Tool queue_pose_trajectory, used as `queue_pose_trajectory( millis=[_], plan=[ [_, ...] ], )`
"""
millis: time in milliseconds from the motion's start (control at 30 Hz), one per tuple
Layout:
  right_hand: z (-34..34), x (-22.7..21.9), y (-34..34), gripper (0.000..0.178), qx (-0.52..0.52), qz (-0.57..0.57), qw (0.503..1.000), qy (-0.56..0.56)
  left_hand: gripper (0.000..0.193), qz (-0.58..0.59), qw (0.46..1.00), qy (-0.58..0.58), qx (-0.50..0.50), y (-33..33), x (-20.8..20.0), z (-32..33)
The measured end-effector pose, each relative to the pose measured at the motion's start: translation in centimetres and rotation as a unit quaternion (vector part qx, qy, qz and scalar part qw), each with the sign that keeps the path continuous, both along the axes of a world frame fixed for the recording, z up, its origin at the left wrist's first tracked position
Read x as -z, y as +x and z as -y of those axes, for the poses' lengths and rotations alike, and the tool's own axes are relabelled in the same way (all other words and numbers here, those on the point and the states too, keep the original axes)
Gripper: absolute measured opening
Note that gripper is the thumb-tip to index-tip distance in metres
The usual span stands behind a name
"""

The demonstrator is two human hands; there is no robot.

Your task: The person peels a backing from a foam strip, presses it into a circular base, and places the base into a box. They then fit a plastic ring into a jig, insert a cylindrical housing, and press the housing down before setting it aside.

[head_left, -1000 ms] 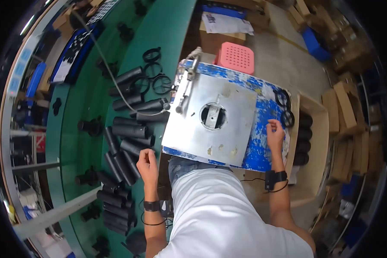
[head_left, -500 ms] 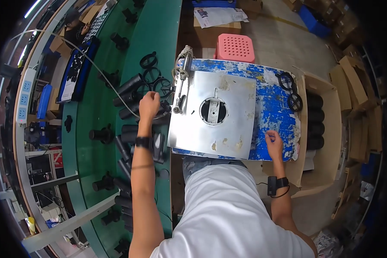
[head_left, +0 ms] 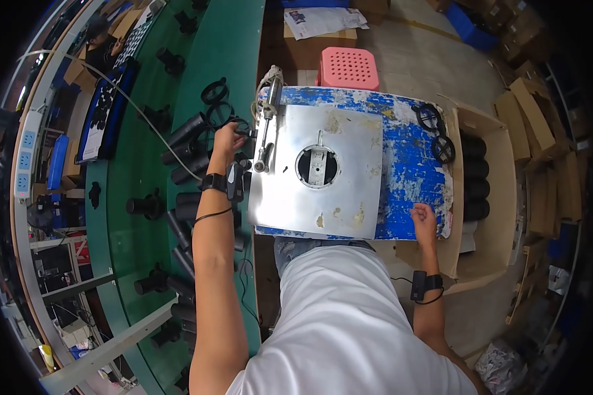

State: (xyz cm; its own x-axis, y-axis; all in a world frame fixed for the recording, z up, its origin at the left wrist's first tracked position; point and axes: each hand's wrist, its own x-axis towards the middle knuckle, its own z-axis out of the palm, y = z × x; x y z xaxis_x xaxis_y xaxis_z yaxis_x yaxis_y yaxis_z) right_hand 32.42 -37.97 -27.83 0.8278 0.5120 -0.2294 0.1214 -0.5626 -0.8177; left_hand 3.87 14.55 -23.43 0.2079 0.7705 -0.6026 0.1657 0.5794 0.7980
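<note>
My left hand (head_left: 226,141) is stretched out at the edge of the green bench, its fingers closed on a black spoked ring (head_left: 242,126). Part of that ring is hidden behind the fingers. Two similar black rings (head_left: 215,92) lie just beyond it, and black tubes (head_left: 186,131) lie to its left. My right hand (head_left: 424,221) hovers by the near right part of the worn blue board (head_left: 408,178); its fingers are loosely curled and apart, with nothing visible in them. Between the hands lies a metal plate (head_left: 349,204) with a round fixture (head_left: 318,167) in its opening.
A metal cylinder (head_left: 269,118) with a rod stands along the plate's left edge. Two black rings (head_left: 435,131) rest on the board's far right. Beyond is a cardboard box (head_left: 501,253) holding black tubes. A pink stool (head_left: 349,68) stands behind the board. Far left, another person (head_left: 102,49) sits.
My left hand has reached a little farther forward and closed on a black ring. My right hand has barely moved. The whole view has shifted slightly.
</note>
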Motion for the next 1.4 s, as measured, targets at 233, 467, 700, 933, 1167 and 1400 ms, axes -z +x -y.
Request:
queue_pose_trajectory(
  millis=[233, 467, 700, 933, 1167, 1400],
  plan=[
    [-3.3, -0.8, 0.9, 0.024, -0.045, -0.029, 0.998, 0.017, 0.032, -0.034, 0.996, 0.053, 0.066, 0.0, -1.8, 0.9],
    [-6.2, -2.6, 1.4, 0.025, -0.047, -0.026, 0.998, 0.036, 0.034, -0.377, 0.798, 0.367, 0.293, -2.3, -1.3, 0.7],
    [-5.2, -1.2, 3.1, 0.025, -0.046, 0.003, 0.999, -0.006, 0.032, -0.394, 0.773, 0.367, 0.337, -1.6, -2.7, 1.3],
    [-7.8, -0.9, 12.5, 0.045, 0.001, 0.250, 0.958, -0.138, 0.032, -0.372, 0.786, 0.376, 0.319, -2.0, -2.5, 1.5],
    [-9.5, 1.3, 16.2, 0.069, -0.069, 0.194, 0.915, -0.346, 0.037, -0.266, 0.858, 0.360, 0.252, -4.5, -1.2, 1.7],
    [-7.8, 1.2, 12.2, 0.025, -0.081, 0.290, 0.904, -0.304, 0.019, 0.077, 0.936, 0.340, 0.037, -5.4, -12.1, 13.2]
  ],
)
